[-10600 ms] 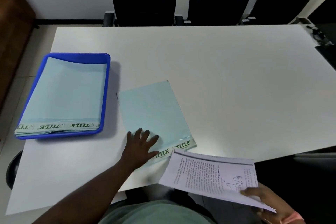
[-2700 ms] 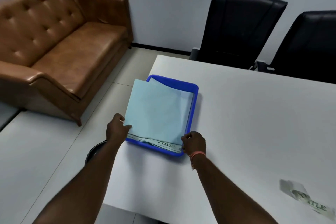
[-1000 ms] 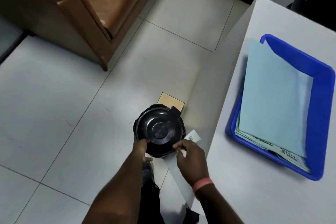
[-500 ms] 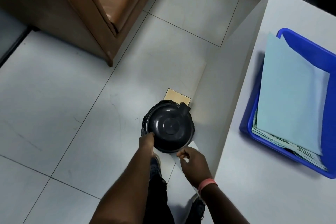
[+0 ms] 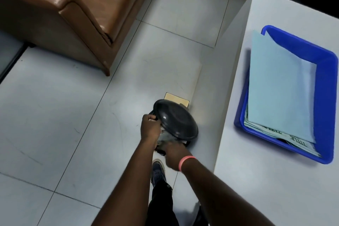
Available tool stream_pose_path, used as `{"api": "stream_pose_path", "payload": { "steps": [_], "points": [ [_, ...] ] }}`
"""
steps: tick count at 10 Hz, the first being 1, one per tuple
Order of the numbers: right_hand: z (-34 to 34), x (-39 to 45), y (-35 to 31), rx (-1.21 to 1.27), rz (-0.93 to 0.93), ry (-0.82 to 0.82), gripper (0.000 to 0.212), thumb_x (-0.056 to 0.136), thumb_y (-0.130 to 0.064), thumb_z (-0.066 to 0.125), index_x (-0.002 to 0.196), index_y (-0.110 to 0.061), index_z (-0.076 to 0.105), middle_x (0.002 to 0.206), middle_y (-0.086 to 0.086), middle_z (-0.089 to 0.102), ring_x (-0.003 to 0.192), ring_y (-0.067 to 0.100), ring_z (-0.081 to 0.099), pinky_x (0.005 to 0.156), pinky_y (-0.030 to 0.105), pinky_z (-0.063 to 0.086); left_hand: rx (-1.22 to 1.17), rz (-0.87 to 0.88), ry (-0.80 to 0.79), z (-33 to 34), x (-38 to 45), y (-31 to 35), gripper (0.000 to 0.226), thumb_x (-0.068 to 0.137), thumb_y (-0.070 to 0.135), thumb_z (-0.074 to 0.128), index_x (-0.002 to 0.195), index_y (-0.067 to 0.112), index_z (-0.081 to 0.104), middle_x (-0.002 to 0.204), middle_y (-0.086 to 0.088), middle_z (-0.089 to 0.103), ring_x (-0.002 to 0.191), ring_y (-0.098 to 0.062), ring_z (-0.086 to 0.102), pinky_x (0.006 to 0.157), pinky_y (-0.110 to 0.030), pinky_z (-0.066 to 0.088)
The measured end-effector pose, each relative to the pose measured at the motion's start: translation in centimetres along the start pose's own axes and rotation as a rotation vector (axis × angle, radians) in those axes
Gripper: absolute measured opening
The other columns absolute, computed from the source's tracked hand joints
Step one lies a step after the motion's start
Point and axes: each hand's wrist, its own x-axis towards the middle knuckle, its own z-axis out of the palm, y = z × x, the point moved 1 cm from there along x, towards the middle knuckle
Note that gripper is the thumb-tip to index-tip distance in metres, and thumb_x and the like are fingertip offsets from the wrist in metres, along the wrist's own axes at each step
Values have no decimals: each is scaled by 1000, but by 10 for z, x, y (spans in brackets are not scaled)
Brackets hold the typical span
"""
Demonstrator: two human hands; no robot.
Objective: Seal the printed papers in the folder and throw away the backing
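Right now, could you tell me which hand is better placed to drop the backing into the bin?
The right hand: it is at the bin's opening beneath the tilted lid, while the left hand holds that lid up.

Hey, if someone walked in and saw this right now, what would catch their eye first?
Probably the black bin lid tilted up on the floor beside the white table, with the left hand lifting it at its near edge and the right hand reaching beneath. Next, the bright blue tray on the table, stacked with pale blue folders. A brown leather sofa fills the upper left.
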Motion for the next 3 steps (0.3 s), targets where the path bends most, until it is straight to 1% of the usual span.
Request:
{"api": "stream_pose_path", "payload": {
  "steps": [1, 2, 3],
  "points": [
    [6, -26, -2, 131, -22, -19, 43, 87, -12, 59, 129, -21, 65, 137, 6, 63, 127, 25, 55, 104, 32, 42, 18, -84, 34, -8, -18, -14, 6, 76, 10, 54, 79, 15, 52, 73, -14, 62, 58, -26, 55, 51, -37, 46],
    [13, -59, -6, 407, 101, 148, 33, 87, -15, 53, 113, -25, 71, 118, -1, 73, 109, 19, 65, 94, 29, 51, 21, -177, 0, -10, -43, -43, 11, 76, 8, 51, 75, 4, 62, 64, -18, 61, 56, -26, 55, 53, -34, 42],
    [15, -76, -1, 688, 171, 287, 25, 84, -17, 51, 92, -28, 71, 92, -7, 75, 90, 12, 68, 86, 33, 55, 54, -131, 55, -4, -59, -50, 16, 67, 15, 54, 69, 2, 64, 63, -18, 64, 55, -28, 58, 54, -37, 42]
  ]
}}
